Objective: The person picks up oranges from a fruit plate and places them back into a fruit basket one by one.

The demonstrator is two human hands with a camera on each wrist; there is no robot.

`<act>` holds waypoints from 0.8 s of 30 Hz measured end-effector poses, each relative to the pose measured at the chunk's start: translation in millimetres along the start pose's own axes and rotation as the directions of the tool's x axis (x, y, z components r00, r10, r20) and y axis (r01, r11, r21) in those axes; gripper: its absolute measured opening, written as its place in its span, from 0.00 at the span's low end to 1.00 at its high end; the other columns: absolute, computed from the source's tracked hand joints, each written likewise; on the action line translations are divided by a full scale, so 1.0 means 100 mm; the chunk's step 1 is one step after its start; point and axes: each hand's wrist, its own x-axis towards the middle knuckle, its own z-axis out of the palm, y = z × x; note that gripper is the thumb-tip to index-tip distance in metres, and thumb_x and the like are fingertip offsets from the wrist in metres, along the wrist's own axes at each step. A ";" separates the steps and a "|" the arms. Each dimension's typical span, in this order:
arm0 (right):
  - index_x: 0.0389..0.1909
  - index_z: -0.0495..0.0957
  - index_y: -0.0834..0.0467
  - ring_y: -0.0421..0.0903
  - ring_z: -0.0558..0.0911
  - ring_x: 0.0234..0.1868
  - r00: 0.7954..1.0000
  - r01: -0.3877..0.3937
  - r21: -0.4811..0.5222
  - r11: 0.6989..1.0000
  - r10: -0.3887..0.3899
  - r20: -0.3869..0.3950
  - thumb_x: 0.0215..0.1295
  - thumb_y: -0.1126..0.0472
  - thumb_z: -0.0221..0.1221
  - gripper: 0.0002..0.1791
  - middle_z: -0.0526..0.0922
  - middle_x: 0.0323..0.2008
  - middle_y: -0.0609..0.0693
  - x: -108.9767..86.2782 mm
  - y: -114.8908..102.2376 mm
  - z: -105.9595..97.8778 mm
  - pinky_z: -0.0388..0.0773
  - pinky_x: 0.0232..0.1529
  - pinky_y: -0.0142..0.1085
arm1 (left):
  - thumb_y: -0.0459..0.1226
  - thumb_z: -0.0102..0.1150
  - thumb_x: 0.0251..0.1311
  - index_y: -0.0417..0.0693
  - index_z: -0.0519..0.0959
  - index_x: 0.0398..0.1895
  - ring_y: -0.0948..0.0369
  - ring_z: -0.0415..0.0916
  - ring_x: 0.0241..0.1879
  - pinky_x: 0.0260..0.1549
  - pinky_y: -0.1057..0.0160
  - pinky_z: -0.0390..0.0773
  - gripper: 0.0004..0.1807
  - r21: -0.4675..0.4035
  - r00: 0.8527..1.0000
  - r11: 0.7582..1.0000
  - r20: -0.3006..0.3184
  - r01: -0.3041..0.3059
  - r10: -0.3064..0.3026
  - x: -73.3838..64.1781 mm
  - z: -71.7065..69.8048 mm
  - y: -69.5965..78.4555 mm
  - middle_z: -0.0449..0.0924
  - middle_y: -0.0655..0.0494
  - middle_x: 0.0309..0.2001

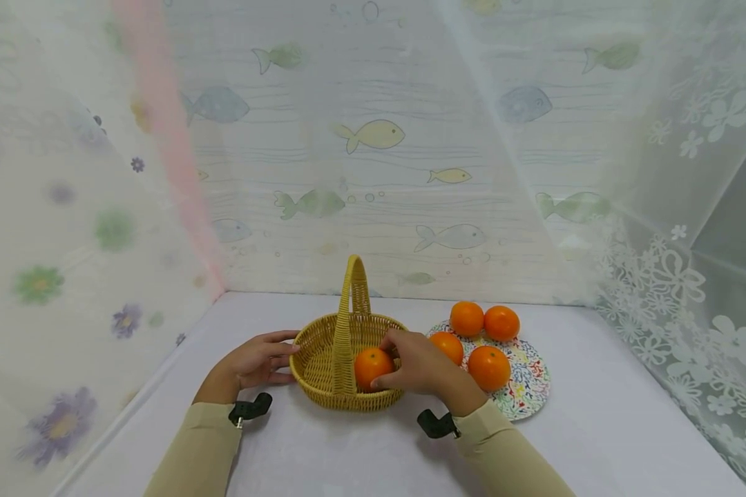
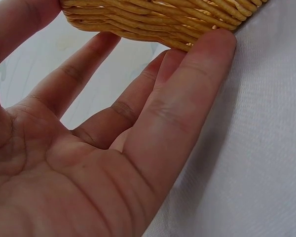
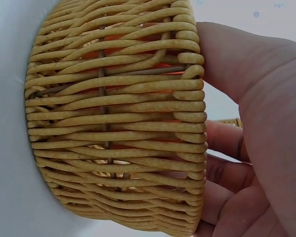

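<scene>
A yellow wicker basket (image 1: 323,401) with a tall arched handle stands on the table in the head view. My left hand (image 1: 263,362) is at its left side, fingers extended with their tips against the weave; the left wrist view shows the same fingertips (image 2: 214,47) at the basket's lower edge. Inside the basket, right of the handle, my right hand (image 1: 424,364) holds an orange (image 1: 373,368) between thumb and fingers. From the right wrist, the basket wall (image 3: 118,113) hides most of that fruit, and the hand (image 3: 266,118) reaches over the rim.
To the right lies a round plate (image 1: 531,379) with a colourful squiggle pattern. Several oranges (image 1: 489,368) sit on it, partly behind my right hand and wrist. A white cloth covers the table (image 1: 323,455); fish-print curtains (image 1: 373,207) hang behind it, with floral ones at the sides.
</scene>
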 end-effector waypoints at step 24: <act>0.52 0.78 0.50 0.43 0.80 0.55 1.000 -0.010 0.048 0.999 0.009 0.027 0.55 0.50 0.78 0.27 0.84 0.53 0.42 -0.04 -0.08 -0.12 0.79 0.62 0.45 | 0.39 0.61 0.73 0.45 0.60 0.80 0.55 0.84 0.55 0.53 0.44 0.85 0.36 -0.002 1.000 1.000 0.020 0.007 -0.006 0.00 -0.01 0.01 0.83 0.50 0.59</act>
